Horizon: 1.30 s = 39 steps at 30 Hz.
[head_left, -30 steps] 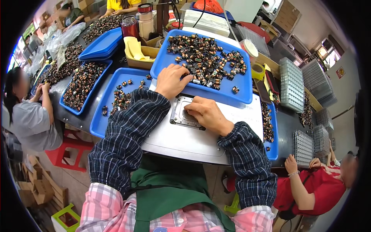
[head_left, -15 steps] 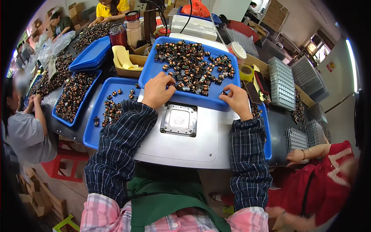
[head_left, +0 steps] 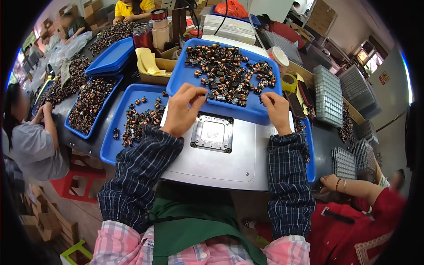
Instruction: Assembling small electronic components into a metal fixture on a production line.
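A blue tray point(head_left: 251, 115) heaped with small copper-wound coils point(head_left: 221, 73) on black bases stands before me, behind a silver metal plate point(head_left: 207, 170). My left hand point(head_left: 182, 110) is at the tray's near left edge, thumb and forefinger pinched; whatever lies between them is too small to make out. At the near right part of the tray, my right hand point(head_left: 277, 110) pinches a small dark coil point(head_left: 261, 99) between thumb and forefinger. Between and below my hands, a square metal fixture point(head_left: 213, 133) is set into the plate.
Another blue tray point(head_left: 110, 148) with loose coils is at my left, and a third blue tray point(head_left: 311, 163) lies under my right forearm. Clear plastic trays point(head_left: 327, 95) are stacked at right. A person's hand point(head_left: 330, 183) rests near the table's right edge. Co-workers sit at left.
My left hand has drawn back slightly toward me from the tray's coils. My right hand keeps its pinch in nearly the same place. The person in red at right has shifted lower; the view turned slightly.
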### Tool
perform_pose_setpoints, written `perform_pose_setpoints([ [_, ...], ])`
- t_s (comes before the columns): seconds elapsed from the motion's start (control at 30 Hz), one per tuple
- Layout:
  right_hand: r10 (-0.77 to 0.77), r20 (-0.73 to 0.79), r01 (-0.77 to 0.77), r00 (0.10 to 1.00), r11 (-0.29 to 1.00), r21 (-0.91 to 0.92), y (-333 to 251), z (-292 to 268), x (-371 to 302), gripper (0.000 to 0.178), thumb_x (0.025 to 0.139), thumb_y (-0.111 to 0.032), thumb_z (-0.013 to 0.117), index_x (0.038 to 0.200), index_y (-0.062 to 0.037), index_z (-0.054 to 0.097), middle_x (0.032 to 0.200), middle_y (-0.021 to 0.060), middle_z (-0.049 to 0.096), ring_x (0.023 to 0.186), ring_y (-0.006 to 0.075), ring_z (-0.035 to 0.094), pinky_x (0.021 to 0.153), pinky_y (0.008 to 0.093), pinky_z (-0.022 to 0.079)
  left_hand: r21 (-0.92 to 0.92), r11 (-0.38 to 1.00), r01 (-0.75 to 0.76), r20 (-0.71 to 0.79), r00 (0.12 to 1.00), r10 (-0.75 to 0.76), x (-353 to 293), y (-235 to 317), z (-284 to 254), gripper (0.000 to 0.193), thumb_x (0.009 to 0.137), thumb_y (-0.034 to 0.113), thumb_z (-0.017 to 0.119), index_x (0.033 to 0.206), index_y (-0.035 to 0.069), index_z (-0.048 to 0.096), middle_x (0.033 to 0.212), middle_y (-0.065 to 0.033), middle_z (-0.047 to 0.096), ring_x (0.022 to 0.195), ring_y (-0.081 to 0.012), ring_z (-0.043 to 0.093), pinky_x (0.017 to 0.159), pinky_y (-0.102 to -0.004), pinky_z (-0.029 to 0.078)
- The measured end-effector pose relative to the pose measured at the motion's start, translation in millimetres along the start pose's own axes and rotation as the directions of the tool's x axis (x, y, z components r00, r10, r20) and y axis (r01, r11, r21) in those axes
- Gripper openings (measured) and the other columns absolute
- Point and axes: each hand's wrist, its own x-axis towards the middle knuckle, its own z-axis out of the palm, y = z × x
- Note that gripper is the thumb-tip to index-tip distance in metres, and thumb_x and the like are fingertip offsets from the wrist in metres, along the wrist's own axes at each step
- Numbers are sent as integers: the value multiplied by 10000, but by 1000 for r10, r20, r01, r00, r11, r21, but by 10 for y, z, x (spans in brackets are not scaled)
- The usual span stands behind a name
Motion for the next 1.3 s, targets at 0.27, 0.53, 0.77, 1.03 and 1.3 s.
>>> perform_pose_setpoints([
  [0.27, 95, 395, -277, 914, 857, 435, -620, 201, -187, 135, 782, -73, 604, 895, 0, 621, 705, 13, 595, 560, 34, 493, 471, 156, 369, 25, 1000, -7, 341, 940, -2, -273, 77, -41, 153, 743, -30, 567, 891, 0, 594, 802, -77, 549, 701, -168, 566, 637, -257, 451],
  [0.53, -46, 394, -85, 918, 947, 309, -711, 330, -302, 157, 766, -60, 616, 904, 14, 611, 767, 60, 624, 662, 83, 556, 585, 213, 441, 145, 943, -300, 464, 862, 203, -270, 79, 90, 114, 706, 44, 579, 816, 49, 608, 768, -83, 531, 784, -256, 524, 664, -357, 440],
  [0.77, -209, 367, 136, 906, 967, 216, -706, 384, -355, 168, 760, -59, 607, 910, 15, 602, 755, 89, 592, 608, 130, 538, 560, 243, 434, 172, 939, -298, 473, 861, 187, -291, 84, 119, 138, 693, 28, 566, 820, 48, 615, 748, -87, 512, 782, -256, 514, 664, -358, 437],
  [1.03, -342, 416, 262, 842, 935, 240, -786, 422, -413, 144, 754, -52, 587, 888, 1, 599, 764, 124, 576, 649, 247, 556, 599, 306, 444, 45, 999, 12, 129, 992, -18, -299, 82, -295, 180, 711, -48, 549, 878, -9, 603, 825, -102, 572, 743, -196, 576, 665, -276, 459],
  [1.3, -414, 473, 431, 778, 899, 78, -824, 540, -475, 107, 782, -103, 561, 870, -43, 576, 751, 106, 533, 660, 302, 541, 593, 366, 435, 425, 881, 208, -173, 974, -147, -467, -383, -776, 179, 713, 10, 581, 890, 10, 609, 865, -111, 579, 868, -243, 542, 772, -324, 431],
])
